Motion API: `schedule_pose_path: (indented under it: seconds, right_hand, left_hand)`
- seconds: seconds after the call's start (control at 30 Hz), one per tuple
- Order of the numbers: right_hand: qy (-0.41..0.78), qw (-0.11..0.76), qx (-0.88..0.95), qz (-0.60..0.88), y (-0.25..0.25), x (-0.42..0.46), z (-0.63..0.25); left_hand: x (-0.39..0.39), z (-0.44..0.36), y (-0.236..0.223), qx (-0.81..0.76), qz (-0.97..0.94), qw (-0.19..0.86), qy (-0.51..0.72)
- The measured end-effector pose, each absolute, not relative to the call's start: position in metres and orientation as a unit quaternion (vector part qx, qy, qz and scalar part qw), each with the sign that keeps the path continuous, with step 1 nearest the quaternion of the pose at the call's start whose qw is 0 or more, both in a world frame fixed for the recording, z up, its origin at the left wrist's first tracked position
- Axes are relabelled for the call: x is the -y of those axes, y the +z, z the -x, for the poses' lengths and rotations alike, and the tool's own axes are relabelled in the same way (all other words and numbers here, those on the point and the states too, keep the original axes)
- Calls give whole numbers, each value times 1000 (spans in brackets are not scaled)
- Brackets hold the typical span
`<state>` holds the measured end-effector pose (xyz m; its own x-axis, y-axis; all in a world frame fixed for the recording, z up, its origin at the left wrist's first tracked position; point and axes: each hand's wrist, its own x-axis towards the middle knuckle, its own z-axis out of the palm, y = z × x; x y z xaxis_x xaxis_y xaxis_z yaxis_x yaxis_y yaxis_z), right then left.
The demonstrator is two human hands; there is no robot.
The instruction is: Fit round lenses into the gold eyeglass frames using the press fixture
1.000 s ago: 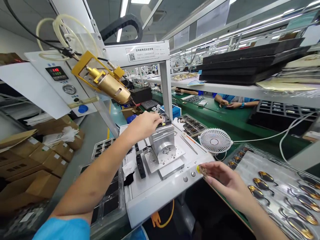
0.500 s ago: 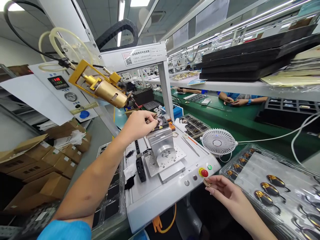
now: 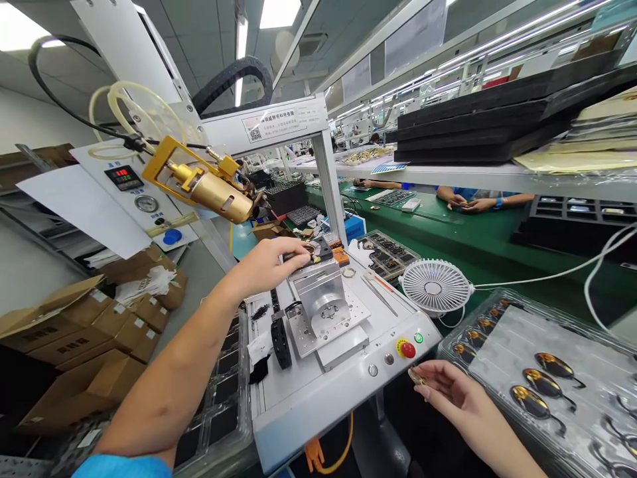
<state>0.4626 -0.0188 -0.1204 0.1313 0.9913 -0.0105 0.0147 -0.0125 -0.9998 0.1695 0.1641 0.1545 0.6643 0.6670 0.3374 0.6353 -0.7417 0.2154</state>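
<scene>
My left hand (image 3: pixel 266 265) reaches to the black fixture (image 3: pixel 324 248) on top of a silver metal block (image 3: pixel 321 292). Its fingers are closed together at the fixture's left side, and whatever lies between them is too small and hidden to name. Above and to the left hangs a gold dispensing head (image 3: pixel 221 196), apart from the hand. In front of the machine's right corner, my right hand (image 3: pixel 455 392) pinches a small gold-coloured part (image 3: pixel 417 376) between thumb and fingers. The red stop button (image 3: pixel 408 350) sits just above that hand.
A white fan (image 3: pixel 434 287) stands right of the machine base, with tweezers (image 3: pixel 382 295) lying nearby. Sunglass-like lenses fill a clear tray (image 3: pixel 490 358) at the right. Cardboard boxes (image 3: pixel 94 325) are stacked at the left. Across the green bench, a co-worker's hands (image 3: pixel 468 202) are visible.
My left hand has shifted slightly left and down on the fixture, uncovering more of it. My right hand has drawn away from the stop button, still holding the gold-coloured part. The view has tilted slightly.
</scene>
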Motion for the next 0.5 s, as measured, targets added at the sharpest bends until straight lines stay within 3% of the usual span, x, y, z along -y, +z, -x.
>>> schedule_pose_path:
  seconds: [0.3, 0.5]
  right_hand:
    - [464, 513, 461, 556, -144, 12, -464]
    - [335, 350, 571, 663, -170, -2, -463]
  left_hand:
    - [-169, -158, 119, -305, -927, 19, 220]
    - [-178, -149, 121, -285, -935, 66, 201]
